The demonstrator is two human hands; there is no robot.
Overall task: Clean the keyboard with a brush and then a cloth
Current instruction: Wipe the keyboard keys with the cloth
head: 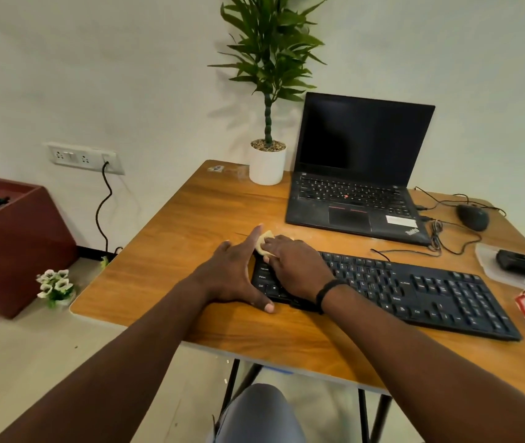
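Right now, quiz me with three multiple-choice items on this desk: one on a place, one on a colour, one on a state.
1. Where is the cloth?
A. at the keyboard's left end
B. on the laptop
C. beside the mouse

2. What colour is the plant pot?
A. red
B. white
C. black

3. What state is the laptop in?
A. closed
B. open, screen lit
C. open, screen dark

Answers: 1 A, the right hand presses it onto the keyboard there; 2 B, its wall is plain white; 3 C, the lid stands up and the screen is black.
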